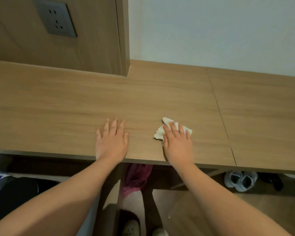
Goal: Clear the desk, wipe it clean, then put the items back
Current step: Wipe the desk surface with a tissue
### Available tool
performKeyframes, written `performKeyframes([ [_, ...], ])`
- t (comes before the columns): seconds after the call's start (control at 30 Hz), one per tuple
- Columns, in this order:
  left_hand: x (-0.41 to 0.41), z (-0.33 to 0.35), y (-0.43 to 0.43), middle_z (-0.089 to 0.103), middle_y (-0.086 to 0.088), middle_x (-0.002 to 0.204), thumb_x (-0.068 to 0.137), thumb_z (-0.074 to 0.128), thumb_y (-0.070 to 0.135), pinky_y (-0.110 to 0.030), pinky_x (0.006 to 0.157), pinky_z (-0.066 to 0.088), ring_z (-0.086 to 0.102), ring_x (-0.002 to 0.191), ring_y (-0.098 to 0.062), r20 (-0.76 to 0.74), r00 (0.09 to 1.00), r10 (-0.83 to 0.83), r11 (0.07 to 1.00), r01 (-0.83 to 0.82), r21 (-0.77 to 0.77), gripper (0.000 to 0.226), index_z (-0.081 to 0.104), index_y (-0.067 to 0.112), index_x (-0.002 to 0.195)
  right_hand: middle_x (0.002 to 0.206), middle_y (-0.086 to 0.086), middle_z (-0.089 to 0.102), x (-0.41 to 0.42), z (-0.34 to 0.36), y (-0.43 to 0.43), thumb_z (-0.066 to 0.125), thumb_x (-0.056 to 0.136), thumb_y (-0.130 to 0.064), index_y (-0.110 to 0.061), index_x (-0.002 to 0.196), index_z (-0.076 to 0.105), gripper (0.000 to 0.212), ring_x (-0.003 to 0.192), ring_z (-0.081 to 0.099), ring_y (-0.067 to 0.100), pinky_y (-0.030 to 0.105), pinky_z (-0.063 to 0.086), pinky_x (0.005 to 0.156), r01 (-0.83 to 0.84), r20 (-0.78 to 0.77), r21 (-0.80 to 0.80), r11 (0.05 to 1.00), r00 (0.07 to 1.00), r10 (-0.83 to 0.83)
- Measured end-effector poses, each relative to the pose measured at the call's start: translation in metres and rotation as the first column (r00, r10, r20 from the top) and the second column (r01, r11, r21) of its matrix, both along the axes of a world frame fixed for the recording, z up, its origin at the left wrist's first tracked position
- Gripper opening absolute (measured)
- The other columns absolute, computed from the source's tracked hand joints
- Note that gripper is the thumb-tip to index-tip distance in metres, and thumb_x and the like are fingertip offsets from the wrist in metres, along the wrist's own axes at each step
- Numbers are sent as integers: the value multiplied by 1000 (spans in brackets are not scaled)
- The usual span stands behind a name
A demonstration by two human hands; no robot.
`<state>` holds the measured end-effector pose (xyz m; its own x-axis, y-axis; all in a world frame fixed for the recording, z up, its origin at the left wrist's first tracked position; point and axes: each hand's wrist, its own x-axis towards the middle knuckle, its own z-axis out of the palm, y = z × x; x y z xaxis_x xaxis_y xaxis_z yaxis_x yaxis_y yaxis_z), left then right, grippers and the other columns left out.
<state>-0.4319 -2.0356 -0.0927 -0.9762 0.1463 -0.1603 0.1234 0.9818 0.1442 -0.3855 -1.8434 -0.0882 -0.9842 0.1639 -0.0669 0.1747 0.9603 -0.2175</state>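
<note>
A wooden desk spans the view with nothing standing on its top. A crumpled white cloth with a little yellow on it lies on the desk near the front edge. My right hand presses flat on the cloth with straight fingers, covering most of it. To its left, my left hand rests flat on the bare desk top with fingers spread, holding nothing.
A wooden panel with a grey wall socket rises at the back left; a pale wall is behind the right. Under the desk are a pink plastic bag, pale sneakers and a dark bin.
</note>
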Motion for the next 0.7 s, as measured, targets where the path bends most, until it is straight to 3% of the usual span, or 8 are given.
performKeyframes([
  [0.13, -2, -1, 3, -3, 3, 159, 99, 9, 43, -44, 117, 1, -9, 145, -19, -10, 1000, -19, 1000, 19, -3, 55, 0, 26, 150, 144, 10, 46, -3, 13, 7, 46, 98, -17, -11, 134, 52, 37, 137, 35, 30, 41, 27, 112, 123, -215, -55, 991, 968, -132],
  [0.2, -4, -2, 0, 7, 7, 158, 100, 12, 37, -40, 117, 5, -2, 146, -14, -49, 999, 8, 998, -5, 65, 51, 11, 26, 150, 129, 18, 57, -19, 16, -25, 64, 86, -8, -4, 121, 61, 35, 124, 51, 35, 46, 40, 102, 4, -335, -67, 998, 942, -26],
  [0.27, -5, 0, -1, 25, 8, 154, 101, 19, 29, -37, 117, 10, 10, 144, -10, -97, 990, 102, 972, -78, 223, 47, 29, 25, 146, 129, 19, 57, -36, 14, -59, 61, 87, -15, -5, 120, 62, 34, 120, 54, 37, 48, 44, 99, -136, -304, -56, 989, 946, 113],
  [0.33, -6, 1, 0, 37, 6, 149, 101, 24, 24, -36, 116, 13, 19, 142, -9, -123, 974, 191, 931, -140, 336, 44, 41, 22, 141, 151, 10, 34, -49, 8, -78, 37, 99, -31, -18, 140, 43, 43, 140, 27, 33, 48, 22, 113, -201, -107, -51, 978, 975, 195],
  [0.37, -6, 1, 0, 38, 6, 149, 101, 25, 23, -36, 116, 13, 20, 142, -9, -131, 971, 200, 932, -147, 332, 43, 41, 22, 141, 157, 5, 19, -54, 3, -75, 28, 101, -37, -26, 146, 31, 46, 145, 11, 29, 49, 7, 116, -200, -10, -56, 978, 980, 200],
  [0.43, -5, 0, 1, 31, 5, 152, 101, 23, 26, -37, 116, 13, 15, 144, -11, -137, 980, 141, 969, -108, 224, 45, 34, 22, 144, 160, -1, 6, -61, 0, -62, 19, 102, -42, -35, 149, 18, 49, 146, -4, 26, 50, -7, 114, -177, 61, -34, 984, 982, 179],
  [0.53, -5, 2, 11, 9, 3, 158, 100, 14, 37, -41, 117, 6, -1, 146, -17, -54, 998, 42, 998, -39, 53, 51, 13, 25, 150, 160, -2, -1, -64, 3, -33, 14, 101, -44, -35, 151, 10, 51, 146, -10, 25, 52, -9, 114, -65, 103, -18, 998, 993, 66],
  [0.7, -6, 4, 47, -9, 3, 158, 97, 7, 49, -48, 116, -2, -15, 144, -19, 53, 996, -75, 996, 77, -41, 57, -7, 28, 149, 160, -3, -4, -25, 3, 13, 12, 101, -43, -33, 152, 4, 53, 146, -7, 24, 51, -8, 114, 147, 117, 6, 989, 982, -147],
])
